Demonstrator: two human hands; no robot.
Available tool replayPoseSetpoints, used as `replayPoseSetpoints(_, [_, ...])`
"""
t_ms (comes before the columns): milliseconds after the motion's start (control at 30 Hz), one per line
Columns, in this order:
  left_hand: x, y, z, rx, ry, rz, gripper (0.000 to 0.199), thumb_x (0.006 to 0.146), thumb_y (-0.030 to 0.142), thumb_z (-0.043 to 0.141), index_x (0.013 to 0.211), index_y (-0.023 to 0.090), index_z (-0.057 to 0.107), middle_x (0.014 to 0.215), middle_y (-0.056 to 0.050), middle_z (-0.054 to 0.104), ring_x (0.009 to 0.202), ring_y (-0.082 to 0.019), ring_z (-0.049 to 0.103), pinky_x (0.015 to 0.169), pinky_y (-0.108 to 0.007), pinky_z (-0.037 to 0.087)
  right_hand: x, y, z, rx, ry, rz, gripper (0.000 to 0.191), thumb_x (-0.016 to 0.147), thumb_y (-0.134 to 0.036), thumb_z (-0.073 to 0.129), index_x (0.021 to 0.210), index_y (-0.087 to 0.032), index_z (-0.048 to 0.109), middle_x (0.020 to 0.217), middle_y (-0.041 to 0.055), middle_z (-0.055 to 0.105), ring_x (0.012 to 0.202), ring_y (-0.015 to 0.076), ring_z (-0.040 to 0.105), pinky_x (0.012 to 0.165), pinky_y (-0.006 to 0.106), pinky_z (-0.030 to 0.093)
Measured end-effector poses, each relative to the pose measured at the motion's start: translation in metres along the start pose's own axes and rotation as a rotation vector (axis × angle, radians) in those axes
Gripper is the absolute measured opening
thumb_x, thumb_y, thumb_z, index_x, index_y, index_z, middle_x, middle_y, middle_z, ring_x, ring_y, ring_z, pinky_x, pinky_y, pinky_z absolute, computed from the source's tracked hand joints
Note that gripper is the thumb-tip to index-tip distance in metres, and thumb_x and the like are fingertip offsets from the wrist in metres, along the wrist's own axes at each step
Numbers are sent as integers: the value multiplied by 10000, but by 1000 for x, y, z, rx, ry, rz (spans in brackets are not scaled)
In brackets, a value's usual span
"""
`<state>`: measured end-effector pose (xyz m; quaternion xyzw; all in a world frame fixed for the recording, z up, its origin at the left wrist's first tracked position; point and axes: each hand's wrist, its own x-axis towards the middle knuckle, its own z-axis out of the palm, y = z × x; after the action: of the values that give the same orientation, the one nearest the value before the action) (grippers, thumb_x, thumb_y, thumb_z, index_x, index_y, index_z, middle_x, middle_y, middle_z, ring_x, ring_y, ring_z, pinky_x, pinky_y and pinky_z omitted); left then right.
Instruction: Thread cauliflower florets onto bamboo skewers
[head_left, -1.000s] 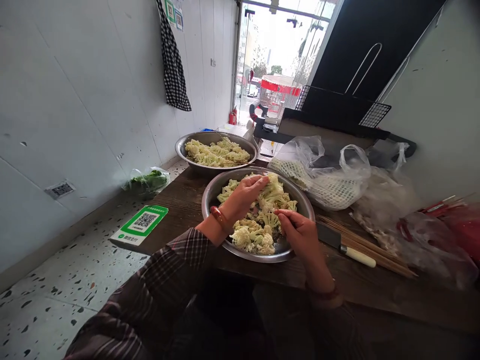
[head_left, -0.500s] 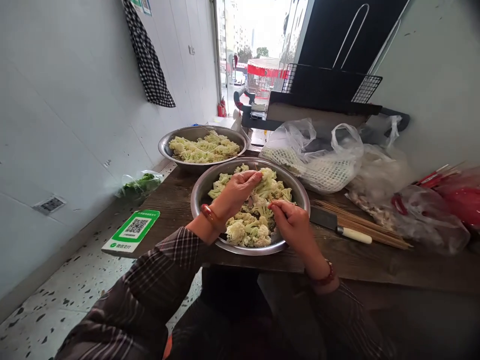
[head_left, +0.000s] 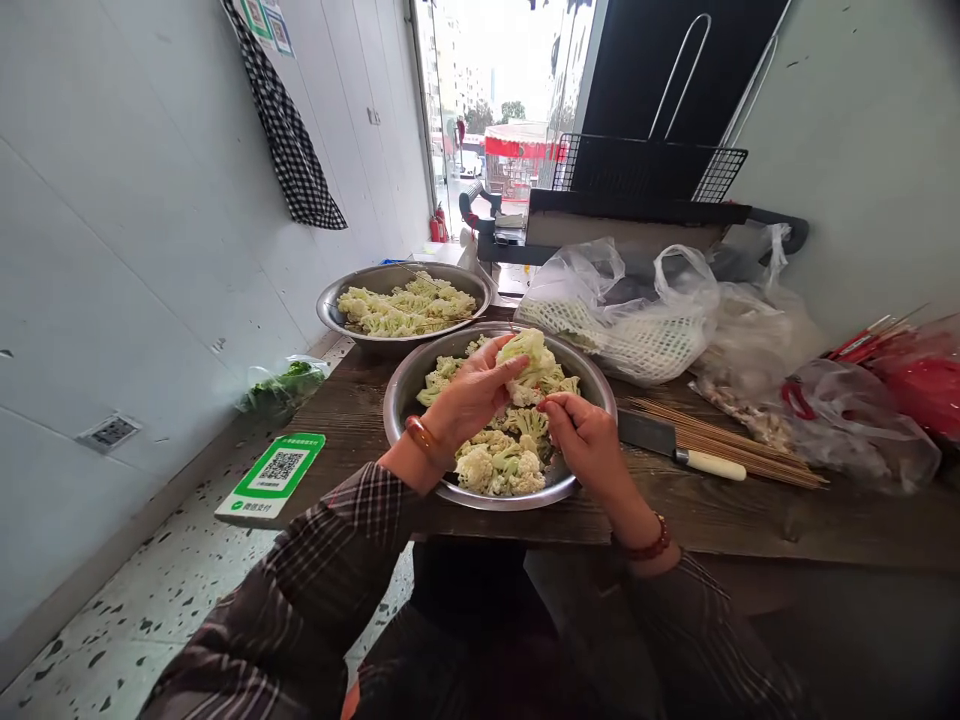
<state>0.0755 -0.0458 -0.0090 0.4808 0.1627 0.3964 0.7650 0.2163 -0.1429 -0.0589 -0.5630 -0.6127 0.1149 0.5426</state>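
Over the near bowl, toward its right side, is the floret that your left hand clasps, pale head and stalk showing between thumb and fingers. Your right hand is just to the right and nearer to you, fingertips pinched together close to the floret's lower edge; whether they grip something thin, you cannot tell from here. The two hands are close but look apart. Below them, cut pieces lie loosely in the metal bowl, with the thickest cluster at its near side. Beyond it, slightly left, the far bowl holds a heap of pale pieces with thin sticks lying across them. To the right of your near bowl, a knife lies flat on the dark wooden table, its blade toward the bowl and its light handle pointing right, beside a bundle of skewers. Farther back on the right are clear bags with white netting inside, and at the far right there is a red bag. On your left, a green-and-white QR sign lies at the table's left end, and bagged greens sit past it by the wall. Higher up on the left hangs a checked cloth; a wire rack stands at the far right, behind the bags.
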Motion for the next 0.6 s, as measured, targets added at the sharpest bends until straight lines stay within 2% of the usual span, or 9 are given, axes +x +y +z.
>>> replayPoseSetpoints(100, [-2,-1,5,-31,6,-1,412,662,155,862,1025,149,665,891,-22,691,704,-111,621,652,-225,493,1,0,0,-25,-7,8,271,983,-378,508,879,-201,684,615,-6,626,610,173,607,620,287,451])
replayPoseSetpoints(167, [-3,-1,7,-56,67,26,401,650,108,847,1002,148,658,870,-13,693,697,-106,625,646,-219,494,1,-1,0,-48,-26,9,276,985,-385,510,905,-202,701,629,1,654,621,180,627,631,293,468])
replayPoseSetpoints(333, [-11,2,11,-120,230,55,436,661,68,805,1049,169,635,885,-6,709,694,-116,650,626,-227,510,-4,-9,3,-57,-33,-34,254,984,-343,519,996,-213,737,895,58,792,831,224,738,758,333,540])
replayPoseSetpoints(467, [-19,3,22,-128,227,51,462,678,80,809,1097,189,648,859,13,710,676,-108,652,620,-221,512,-13,-13,9,4,41,-61,259,980,-317,524,1046,-223,757,1065,78,801,986,253,756,866,380,579])
replayPoseSetpoints(600, [-25,4,32,-64,228,42,440,659,110,845,1060,175,678,844,6,728,692,-109,664,667,-220,530,-18,-11,15,67,129,-59,272,981,-317,537,1075,-229,777,1108,86,793,1052,274,750,916,411,597])
